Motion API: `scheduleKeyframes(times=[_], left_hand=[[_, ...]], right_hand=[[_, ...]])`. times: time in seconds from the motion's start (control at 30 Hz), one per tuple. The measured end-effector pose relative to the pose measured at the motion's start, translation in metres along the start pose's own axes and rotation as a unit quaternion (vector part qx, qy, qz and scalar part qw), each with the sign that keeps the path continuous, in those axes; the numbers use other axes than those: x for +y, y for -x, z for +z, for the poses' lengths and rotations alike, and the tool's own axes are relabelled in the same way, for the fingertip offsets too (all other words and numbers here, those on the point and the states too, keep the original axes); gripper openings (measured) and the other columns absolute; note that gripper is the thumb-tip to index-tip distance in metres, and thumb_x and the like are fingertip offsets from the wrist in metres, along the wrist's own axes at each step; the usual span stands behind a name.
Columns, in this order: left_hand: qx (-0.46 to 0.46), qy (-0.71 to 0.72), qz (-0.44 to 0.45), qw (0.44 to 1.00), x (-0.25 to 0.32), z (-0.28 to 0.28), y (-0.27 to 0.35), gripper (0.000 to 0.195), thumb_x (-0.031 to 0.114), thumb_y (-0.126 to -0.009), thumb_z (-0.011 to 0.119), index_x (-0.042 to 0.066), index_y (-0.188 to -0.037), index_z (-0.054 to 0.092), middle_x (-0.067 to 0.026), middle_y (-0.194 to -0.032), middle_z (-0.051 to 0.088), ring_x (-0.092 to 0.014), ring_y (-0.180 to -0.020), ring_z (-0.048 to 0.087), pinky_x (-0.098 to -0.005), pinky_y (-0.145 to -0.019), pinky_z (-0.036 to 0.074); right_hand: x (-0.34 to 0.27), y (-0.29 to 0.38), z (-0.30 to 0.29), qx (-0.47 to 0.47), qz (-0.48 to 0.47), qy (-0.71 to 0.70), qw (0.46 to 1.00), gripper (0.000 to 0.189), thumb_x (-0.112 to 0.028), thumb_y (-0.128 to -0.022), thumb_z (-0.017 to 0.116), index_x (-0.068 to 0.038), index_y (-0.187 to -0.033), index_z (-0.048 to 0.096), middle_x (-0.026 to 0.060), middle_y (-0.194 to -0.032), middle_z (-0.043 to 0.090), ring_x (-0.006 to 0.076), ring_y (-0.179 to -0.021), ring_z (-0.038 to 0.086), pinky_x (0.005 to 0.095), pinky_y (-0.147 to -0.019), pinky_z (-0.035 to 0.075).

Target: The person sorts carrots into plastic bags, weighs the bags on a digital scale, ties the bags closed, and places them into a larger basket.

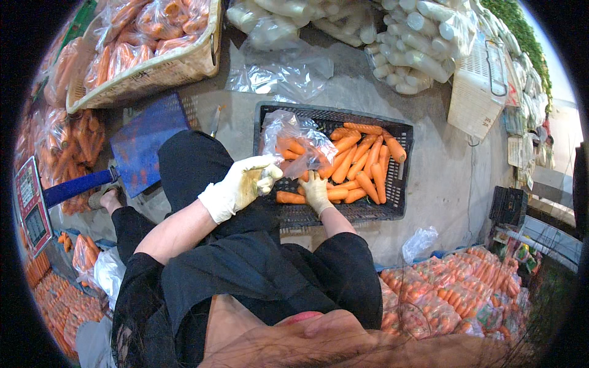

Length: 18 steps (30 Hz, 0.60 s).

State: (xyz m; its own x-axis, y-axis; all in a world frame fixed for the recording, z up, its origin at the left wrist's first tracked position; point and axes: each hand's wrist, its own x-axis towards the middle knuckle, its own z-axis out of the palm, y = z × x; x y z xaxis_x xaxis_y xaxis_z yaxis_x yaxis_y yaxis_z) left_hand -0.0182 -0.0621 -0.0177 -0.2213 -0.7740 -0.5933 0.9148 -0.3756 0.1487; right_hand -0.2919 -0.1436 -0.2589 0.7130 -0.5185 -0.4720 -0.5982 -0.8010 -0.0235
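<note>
A black plastic crate (400,175) lies in front of me with loose orange carrots (363,158) in it, most of them towards its right side. Over the crate's left part, my gloved left hand (244,184) grips the edge of a clear plastic bag (280,126). Orange carrots show through the film; whether all of them are inside the bag cannot be told. My right hand (316,193), also gloved, reaches down among the carrots below the bag's edge. Its fingertips are partly hidden, so a grip on a carrot is not clear.
A pale crate (142,85) of bagged carrots stands upper left, above a blue platform scale (147,142). A knife (215,122) and flat plastic bags (280,76) lie on the floor. Bagged white radishes (414,46) are piled beyond; bagged carrots (451,290) fill the lower right.
</note>
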Motion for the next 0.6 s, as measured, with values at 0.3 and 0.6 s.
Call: scheduleKeyframes(times=[0.3, 0.6], left_hand=[[0.081, -0.032, 0.070, 0.994, 0.011, -0.003, 0.010, 0.045, 0.022, -0.087, 0.051, -0.005, -0.123, 0.049, -0.0020, -0.077, 0.058, -0.010, -0.060, 0.045, -0.0218, -0.055, 0.036], [0.088, -0.102, 0.070, 0.988, -0.002, -0.005, 0.006, 0.033, 0.024, -0.089, 0.053, 0.003, -0.113, 0.058, 0.0006, -0.080, 0.058, -0.008, -0.064, 0.047, -0.0213, -0.057, 0.036]], right_hand=[[-0.007, -0.007, 0.008, -0.109, 0.036, -0.012, 0.993, 0.038, -0.032, -0.088, 0.050, -0.037, -0.125, 0.050, 0.0160, -0.147, 0.020, 0.0410, -0.125, 0.033, 0.0615, -0.075, 0.048], [-0.011, -0.025, 0.009, -0.139, -0.052, 0.103, 0.983, 0.036, -0.028, -0.078, 0.062, -0.028, -0.114, 0.061, 0.0205, -0.129, 0.039, 0.0413, -0.113, 0.042, 0.0417, -0.081, 0.049]])
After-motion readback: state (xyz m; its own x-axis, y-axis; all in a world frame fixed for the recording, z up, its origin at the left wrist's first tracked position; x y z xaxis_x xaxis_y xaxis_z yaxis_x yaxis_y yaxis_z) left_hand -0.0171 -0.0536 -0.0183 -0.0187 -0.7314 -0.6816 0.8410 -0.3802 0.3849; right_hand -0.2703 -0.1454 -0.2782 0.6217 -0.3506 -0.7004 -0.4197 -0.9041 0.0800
